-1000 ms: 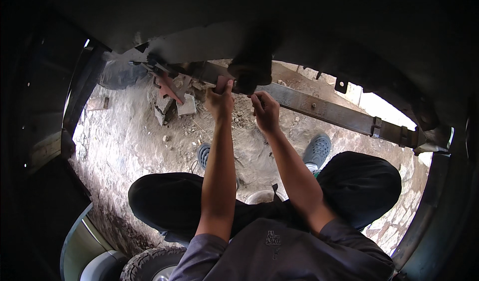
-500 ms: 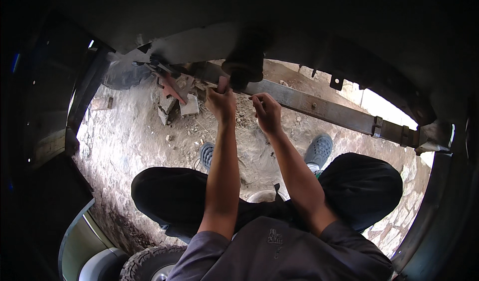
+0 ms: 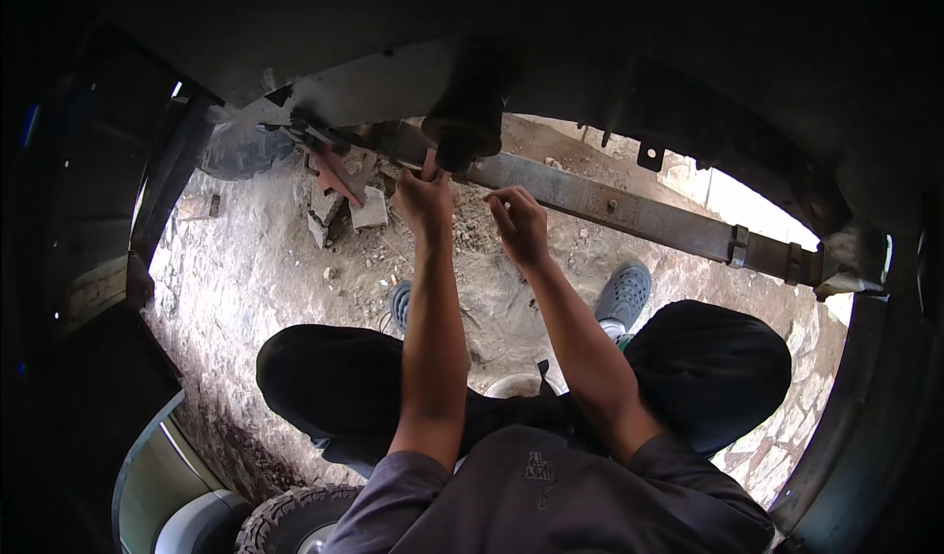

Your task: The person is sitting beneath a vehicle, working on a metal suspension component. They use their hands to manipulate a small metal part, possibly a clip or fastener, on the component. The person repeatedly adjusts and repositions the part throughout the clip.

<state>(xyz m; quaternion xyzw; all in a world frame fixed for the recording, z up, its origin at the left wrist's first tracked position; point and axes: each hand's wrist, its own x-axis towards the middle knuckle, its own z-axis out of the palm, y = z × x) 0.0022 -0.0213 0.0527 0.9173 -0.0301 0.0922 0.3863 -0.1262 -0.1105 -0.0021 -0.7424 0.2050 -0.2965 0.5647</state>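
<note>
My left hand is closed and raised just below a dark round part that hangs from the dark underside above. A narrow pinkish piece sticks up from its fingers, against the lower end of the round part. I cannot make out what that piece is. My right hand is a little to the right, its fingers curled and the thumb near the index finger. Anything small in that pinch is hidden from me. Behind both hands a long metal leaf spring slopes down to the right.
Broken blocks and a reddish metal piece lie at the far left, near a rounded dark part. Dark metal surrounds the opening. A tyre stands at the lower left. My shoes rest on dusty ground.
The view has shifted slightly, and the round part appears further left. Both hands appear slightly left of before, keeping about the same pose.
</note>
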